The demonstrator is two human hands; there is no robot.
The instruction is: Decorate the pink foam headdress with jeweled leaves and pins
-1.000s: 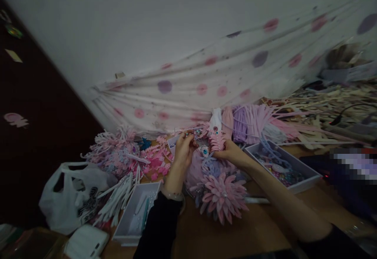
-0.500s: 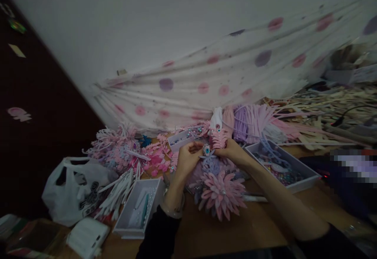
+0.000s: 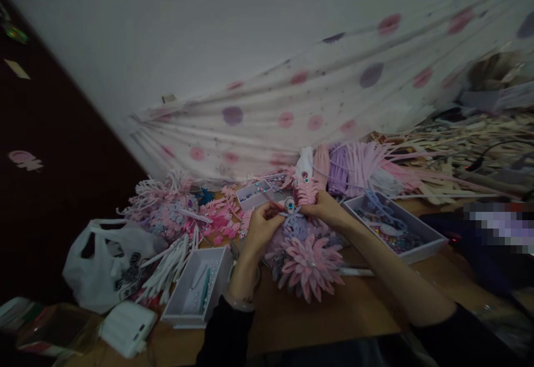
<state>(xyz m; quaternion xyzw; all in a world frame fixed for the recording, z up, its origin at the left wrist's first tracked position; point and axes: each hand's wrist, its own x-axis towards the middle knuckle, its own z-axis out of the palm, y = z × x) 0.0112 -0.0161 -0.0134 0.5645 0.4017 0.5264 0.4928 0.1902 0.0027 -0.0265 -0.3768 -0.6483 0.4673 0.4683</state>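
Note:
At mid-table my left hand [image 3: 262, 227] is closed, its thumb and fingers pinching the left edge of a lilac pipe-cleaner flower [image 3: 295, 227]. My right hand [image 3: 327, 210] closes on the same flower from the right, its fingertips close to a round blue gem [image 3: 290, 205] at the top. Just behind the gem stands a pink fern-shaped piece [image 3: 307, 191] with small jewels; whether it is joined to the flower I cannot tell. Below my hands a large pink many-petalled flower [image 3: 312, 264] faces me. My fingertips are partly hidden.
White boxes of beads stand at right [image 3: 417, 253] and behind my left hand [image 3: 255, 194]. A left-hand box [image 3: 196, 318] holds a teal tool. Pipe-cleaner bundles [image 3: 359, 169] lie at the back. A plastic bag [image 3: 89, 267] and a white device [image 3: 128, 328] sit left.
The whole view has shifted slightly. My left fingers, more spread before, are now drawn together at the flower beside the gem. My right hand stays on the flower.

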